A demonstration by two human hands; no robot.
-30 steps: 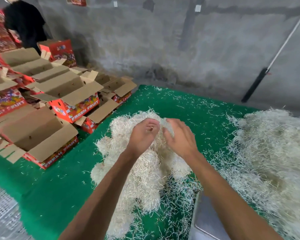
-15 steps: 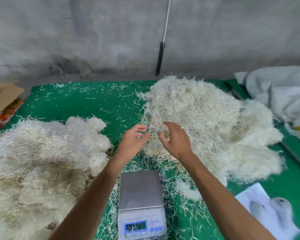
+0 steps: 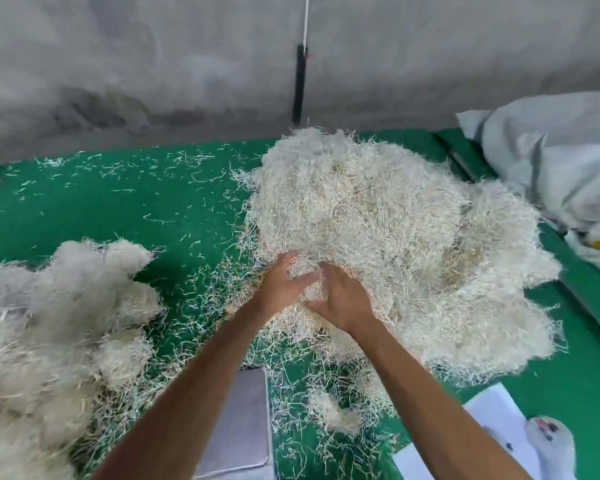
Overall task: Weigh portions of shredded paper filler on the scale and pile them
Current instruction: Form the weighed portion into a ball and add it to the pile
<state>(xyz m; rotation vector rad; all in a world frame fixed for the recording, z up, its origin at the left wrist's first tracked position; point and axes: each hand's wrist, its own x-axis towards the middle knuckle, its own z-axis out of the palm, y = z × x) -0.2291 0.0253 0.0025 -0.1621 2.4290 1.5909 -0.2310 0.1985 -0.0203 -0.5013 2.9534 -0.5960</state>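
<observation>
Both in the near edge of the big filler heap (image 3: pixel 378 237), right of tabletop (image 3: pixel 118 209): left hand (image 3: pixel 284 282) and right hand (image 3: pixel 343 299), grips curled round one clump, cupped to keep shreds together. Scale (image 3: pixel 239 424) bare, just below; weighed pile (image 3: pixel 59 323) left.

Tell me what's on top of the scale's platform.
The visible part of the scale platform is bare steel, no shredded paper on it. The left forearm covers its left side, so that part and the display cannot be seen.
</observation>
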